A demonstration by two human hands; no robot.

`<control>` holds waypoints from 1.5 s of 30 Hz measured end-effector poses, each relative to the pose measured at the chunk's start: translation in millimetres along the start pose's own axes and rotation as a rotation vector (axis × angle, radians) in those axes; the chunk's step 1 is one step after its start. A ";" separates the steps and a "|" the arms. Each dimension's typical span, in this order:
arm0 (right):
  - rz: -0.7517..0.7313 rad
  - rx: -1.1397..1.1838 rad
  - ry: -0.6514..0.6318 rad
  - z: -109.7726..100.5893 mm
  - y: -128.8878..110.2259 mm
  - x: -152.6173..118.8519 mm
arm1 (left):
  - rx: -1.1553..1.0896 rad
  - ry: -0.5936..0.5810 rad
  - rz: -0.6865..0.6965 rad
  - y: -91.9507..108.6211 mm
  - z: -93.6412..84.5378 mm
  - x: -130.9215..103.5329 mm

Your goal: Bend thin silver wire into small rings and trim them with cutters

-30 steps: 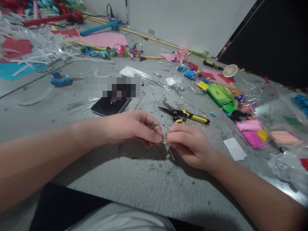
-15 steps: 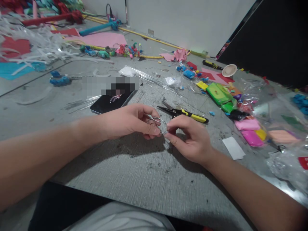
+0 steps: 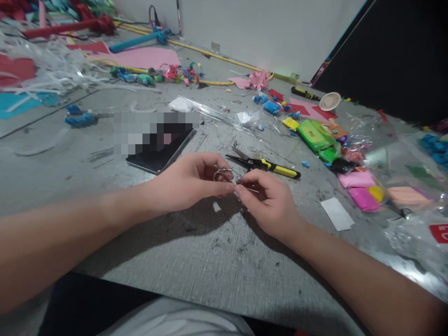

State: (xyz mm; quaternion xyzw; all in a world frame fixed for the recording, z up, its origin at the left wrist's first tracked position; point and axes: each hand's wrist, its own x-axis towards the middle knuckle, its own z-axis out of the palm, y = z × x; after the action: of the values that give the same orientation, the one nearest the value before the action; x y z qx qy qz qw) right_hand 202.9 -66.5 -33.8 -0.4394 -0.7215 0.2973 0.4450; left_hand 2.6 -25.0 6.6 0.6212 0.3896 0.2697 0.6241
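Between my two hands is a small ring of thin, twisted silvery wire (image 3: pixel 223 171), its far side showing above my fingertips. My left hand (image 3: pixel 198 179) pinches it between thumb and fingers. My right hand (image 3: pixel 268 196) also pinches the wire at the ring's right side, and a thin straight end pokes out past its fingers. The fingertips of both hands nearly meet, hiding part of the ring. Just beyond them lie scissors (image 3: pixel 262 164) with black and yellow handles, blades apart. A dark phone (image 3: pixel 159 154) rests past my left wrist.
Several clay packets, a green one (image 3: pixel 315 135) among them, lie at the right near a white paper piece (image 3: pixel 338 213). Straight wires (image 3: pixel 217 114) lie farther back. White strips (image 3: pixel 70 60) and coloured paper fill the far left. A black panel (image 3: pixel 388 60) stands at the back right.
My fingertips have drawn closer together on the wire ring, and a straight wire end now shows across my right fingers. The phone's screen has gone dark. The view has shifted slightly.
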 end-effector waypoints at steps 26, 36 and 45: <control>0.240 0.114 0.033 6.5 -7.8 -4.6 | 0.444 0.134 0.179 -1.0 2.9 -5.2; 0.296 0.301 -0.022 1.9 -5.1 -1.1 | 0.425 0.097 0.172 0.8 0.7 -5.4; 0.386 0.517 -0.115 -4.3 -4.0 3.0 | 0.235 -0.070 0.107 1.6 -7.7 -0.9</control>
State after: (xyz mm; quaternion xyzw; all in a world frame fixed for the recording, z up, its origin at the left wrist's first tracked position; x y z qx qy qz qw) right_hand 204.6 -65.4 -27.6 -0.4229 -0.5496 0.5737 0.4359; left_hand -4.0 -21.2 8.9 0.7190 0.3626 0.2334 0.5451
